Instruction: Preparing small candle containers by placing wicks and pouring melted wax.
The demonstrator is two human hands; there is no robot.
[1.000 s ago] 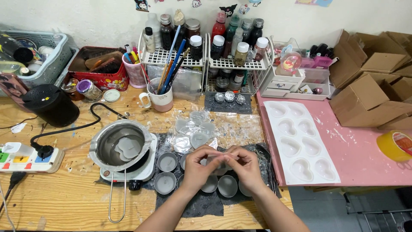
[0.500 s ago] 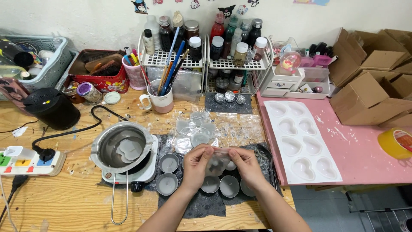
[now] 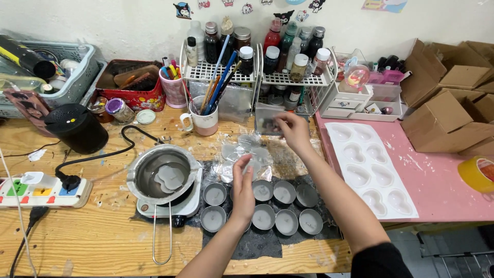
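My left hand (image 3: 242,188) hovers, fingers pointing away from me, over several round metal tins (image 3: 284,191) filled with pale wax on a dark mat (image 3: 257,246). Its fingertips are near some crumpled clear plastic mould pieces (image 3: 247,146). My right hand (image 3: 293,131) reaches toward the back of the desk. Its curled fingers are at a small clear box (image 3: 265,121) under the wire rack. Whether either hand pinches something small is not visible. A steel melting pot (image 3: 162,175) with a long handle sits on a small hot plate left of the tins.
A white heart-shaped mould tray (image 3: 370,170) lies on a pink mat (image 3: 442,190) at right, with cardboard boxes (image 3: 453,118) and a yellow tape roll (image 3: 478,172). A mug of brushes (image 3: 205,121), bottle racks (image 3: 288,77), black cylinder (image 3: 77,128) and power strip (image 3: 41,188) crowd the back and left.
My hands were together over the tins, working on something small. They have parted: the right hand has moved back to the small clear box, while the left stays over the tins.
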